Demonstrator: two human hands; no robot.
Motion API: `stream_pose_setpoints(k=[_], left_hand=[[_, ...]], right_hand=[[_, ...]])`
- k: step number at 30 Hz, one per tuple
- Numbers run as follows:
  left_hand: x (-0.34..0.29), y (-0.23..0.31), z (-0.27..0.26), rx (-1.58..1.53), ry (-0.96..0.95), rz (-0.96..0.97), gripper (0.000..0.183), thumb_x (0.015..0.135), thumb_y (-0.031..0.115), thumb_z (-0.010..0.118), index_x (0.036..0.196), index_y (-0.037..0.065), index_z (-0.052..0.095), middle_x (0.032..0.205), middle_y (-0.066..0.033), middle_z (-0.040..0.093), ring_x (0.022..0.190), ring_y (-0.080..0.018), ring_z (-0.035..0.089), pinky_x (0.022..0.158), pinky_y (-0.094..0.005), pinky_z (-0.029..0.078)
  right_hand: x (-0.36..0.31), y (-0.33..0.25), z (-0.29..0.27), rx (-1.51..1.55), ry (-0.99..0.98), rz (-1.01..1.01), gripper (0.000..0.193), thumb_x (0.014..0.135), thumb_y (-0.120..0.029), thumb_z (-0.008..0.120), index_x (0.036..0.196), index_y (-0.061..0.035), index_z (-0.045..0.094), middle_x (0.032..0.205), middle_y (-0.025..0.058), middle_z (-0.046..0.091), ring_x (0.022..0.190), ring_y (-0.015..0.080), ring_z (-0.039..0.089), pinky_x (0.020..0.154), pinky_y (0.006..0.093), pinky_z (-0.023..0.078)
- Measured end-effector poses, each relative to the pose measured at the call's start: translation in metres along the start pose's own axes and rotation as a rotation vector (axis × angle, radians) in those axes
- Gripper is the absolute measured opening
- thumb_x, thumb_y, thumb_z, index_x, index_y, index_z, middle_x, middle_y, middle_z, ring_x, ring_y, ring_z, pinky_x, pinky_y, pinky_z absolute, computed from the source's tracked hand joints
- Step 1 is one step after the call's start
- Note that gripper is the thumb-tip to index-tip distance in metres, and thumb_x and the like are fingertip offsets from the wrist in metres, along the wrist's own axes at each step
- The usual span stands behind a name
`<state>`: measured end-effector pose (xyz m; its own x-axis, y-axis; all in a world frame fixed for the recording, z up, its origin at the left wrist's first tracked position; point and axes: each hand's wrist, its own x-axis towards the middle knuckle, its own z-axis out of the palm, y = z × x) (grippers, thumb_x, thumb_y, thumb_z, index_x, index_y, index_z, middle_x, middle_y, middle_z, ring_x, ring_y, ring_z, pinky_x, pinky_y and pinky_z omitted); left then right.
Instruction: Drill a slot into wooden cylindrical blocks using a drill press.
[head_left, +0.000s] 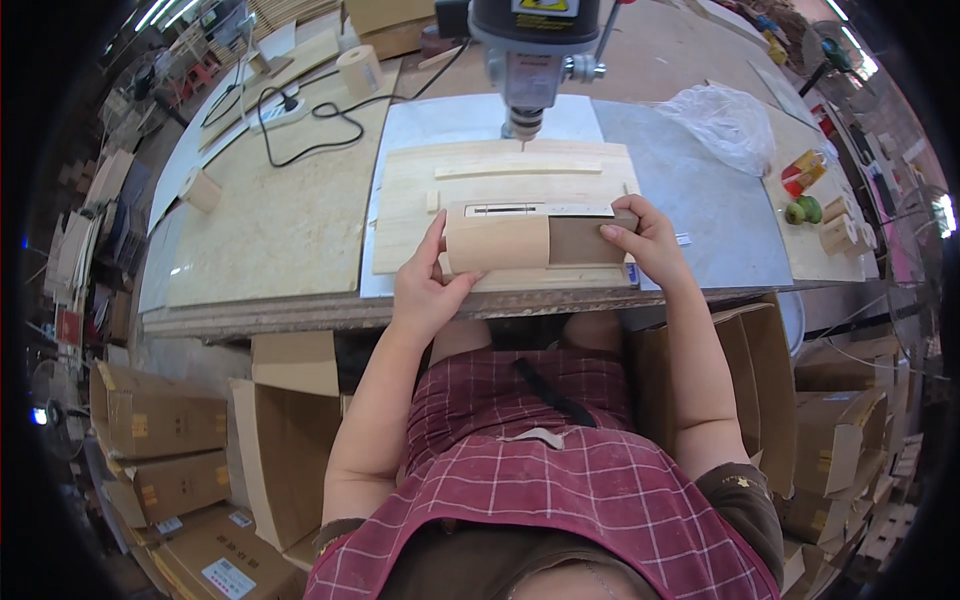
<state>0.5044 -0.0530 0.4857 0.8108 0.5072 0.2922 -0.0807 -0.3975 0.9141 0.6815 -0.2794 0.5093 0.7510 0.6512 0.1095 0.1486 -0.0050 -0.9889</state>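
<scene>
My left hand (430, 285) is closed round the left end of a pale wooden box (498, 240) with a narrow dark slot along its upper edge. Out of the box's right side extends a grey-brown block (585, 243) with a white strip on its upper edge; whether it sits inside the box or only against it I cannot tell. My right hand (645, 240) grips the block's right end, thumb on the near face. Both pieces are held over a pale wooden board (400, 215) with thin strips on it. Beyond them a drill press (530, 70) points its bit down above the board.
A black cable (310, 150) curls across the table's left, near wooden cylinders (200, 190). On the right lie a clear plastic bag (725, 125), a green object (803, 209) and a red-and-yellow container (802, 173). Cardboard boxes (165, 415) stand below the table edge on both sides.
</scene>
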Motion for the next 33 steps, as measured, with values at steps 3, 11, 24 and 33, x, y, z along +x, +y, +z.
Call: stream_pose_setpoints(k=[3,11,24,33], left_hand=[[-0.023,-0.003,-0.037,-0.083,-0.017,-0.06,0.082,0.062,0.001,0.074,0.134,0.007,0.034,0.094,-0.0009,0.06,0.058,-0.001,0.041,0.05,-0.0147,0.036],[-0.045,0.026,-0.114,-0.413,0.435,-0.347,0.039,0.075,0.011,0.064,0.112,0.002,0.055,0.077,0.0005,0.058,0.056,-0.0011,0.05,0.038,-0.0135,0.031],[-0.054,0.002,-0.129,-0.89,0.46,-0.638,0.034,0.082,0.033,0.057,0.1,0.004,0.057,0.08,-0.0056,0.062,0.063,-0.0117,0.06,0.046,-0.0212,0.047],[-0.056,-0.034,-0.094,-1.827,-0.178,-0.212,0.067,0.084,0.052,0.041,0.132,0.007,0.031,0.116,-0.0099,0.054,0.096,-0.0269,0.058,0.072,-0.0454,0.051]], right_hand=[[-0.011,-0.004,0.003,-0.001,0.026,0.066,0.023,0.076,-0.014,0.068,0.092,-0.0048,0.055,0.081,-0.0016,0.055,0.075,0.0056,0.049,0.066,0.0201,0.041],[-0.035,-0.013,0.003,0.181,-0.045,0.107,0.022,0.076,-0.011,0.067,0.094,-0.0066,0.054,0.082,-0.0032,0.054,0.077,0.0051,0.048,0.068,0.0192,0.039],[-0.046,-0.034,0.03,0.168,-0.102,-0.097,0.022,0.077,-0.004,0.063,0.097,-0.0053,0.054,0.088,-0.0021,0.055,0.082,0.0057,0.048,0.072,0.0198,0.039],[-0.063,-0.013,0.001,0.196,-0.028,-0.086,0.027,0.078,-0.014,0.066,0.1,-0.0059,0.052,0.093,0.0007,0.057,0.088,0.0104,0.051,0.081,0.0246,0.037]])
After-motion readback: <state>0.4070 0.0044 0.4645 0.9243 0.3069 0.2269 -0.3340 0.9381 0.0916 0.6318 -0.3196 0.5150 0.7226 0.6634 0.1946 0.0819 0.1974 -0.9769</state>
